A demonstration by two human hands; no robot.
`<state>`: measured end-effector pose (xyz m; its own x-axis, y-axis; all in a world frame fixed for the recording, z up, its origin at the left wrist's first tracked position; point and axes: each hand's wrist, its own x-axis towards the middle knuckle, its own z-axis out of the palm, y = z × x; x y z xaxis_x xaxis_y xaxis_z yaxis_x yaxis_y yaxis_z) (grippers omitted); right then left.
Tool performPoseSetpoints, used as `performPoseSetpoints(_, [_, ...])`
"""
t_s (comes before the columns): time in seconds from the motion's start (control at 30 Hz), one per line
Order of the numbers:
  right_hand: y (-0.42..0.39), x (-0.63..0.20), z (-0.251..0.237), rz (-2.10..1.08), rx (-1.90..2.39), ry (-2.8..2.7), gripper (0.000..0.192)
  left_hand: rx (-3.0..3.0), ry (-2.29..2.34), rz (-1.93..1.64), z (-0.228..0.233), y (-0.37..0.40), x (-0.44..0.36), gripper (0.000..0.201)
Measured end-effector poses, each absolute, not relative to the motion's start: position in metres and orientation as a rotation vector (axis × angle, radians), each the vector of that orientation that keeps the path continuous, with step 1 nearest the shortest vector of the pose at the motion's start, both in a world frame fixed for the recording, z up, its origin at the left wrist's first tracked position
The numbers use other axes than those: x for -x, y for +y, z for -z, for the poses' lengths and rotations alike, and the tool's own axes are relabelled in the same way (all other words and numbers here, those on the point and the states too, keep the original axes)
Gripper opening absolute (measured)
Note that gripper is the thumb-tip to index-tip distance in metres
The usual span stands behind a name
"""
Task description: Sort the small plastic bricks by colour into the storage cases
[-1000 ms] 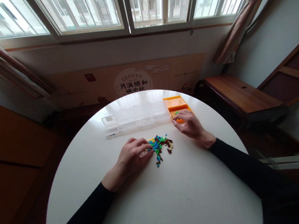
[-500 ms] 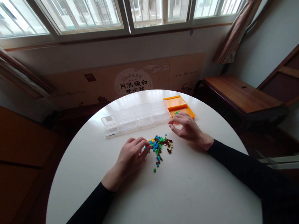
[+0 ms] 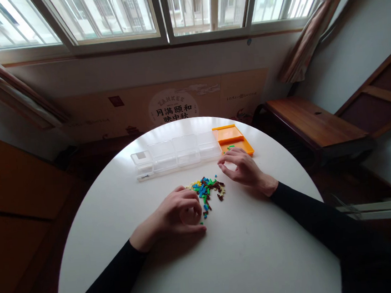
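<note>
A loose heap of small toy bricks (image 3: 204, 189) in blue, green, brown, yellow and cream lies mid-table. At its near left edge is my left hand (image 3: 174, 214), thumb and forefinger apart. A small green brick (image 3: 201, 223) sits in the gap between those fingertips. Beyond the heap to the right, my right hand (image 3: 243, 169) hovers with thumb and forefinger brought together at the tips. Whatever may be between them is too small to tell. Just behind it stands an orange open case (image 3: 248, 145) with a few green bricks (image 3: 230, 147) inside, partly covered by the fingers.
A row of clear plastic compartment boxes (image 3: 164, 162) stretches left from the orange case on the round white table (image 3: 246, 256). Behind the table, a printed cardboard panel (image 3: 126, 102) leans below the window. A wooden bench (image 3: 316, 122) stands at the right.
My left hand has shifted from the heap's left side toward me, its thumb and forefinger parting around the stray green brick. My right hand has hardly moved.
</note>
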<state>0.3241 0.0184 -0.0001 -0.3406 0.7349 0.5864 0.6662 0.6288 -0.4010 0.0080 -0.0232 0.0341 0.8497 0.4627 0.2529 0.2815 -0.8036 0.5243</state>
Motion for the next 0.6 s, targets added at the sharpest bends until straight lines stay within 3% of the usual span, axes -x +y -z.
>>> performPoseSetpoints(0.17, [0.018, -0.324, 0.001, -0.116, 1.097, -2.089, 0.009, -2.548, 0.566, -0.553, -0.023, -0.021, -0.005, 0.008])
performPoseSetpoints(0.6, [0.009, -0.313, -0.003, -0.183, 0.913, -2.155, 0.012, -2.463, 0.834, -0.972, -0.010, -0.014, -0.003, 0.014])
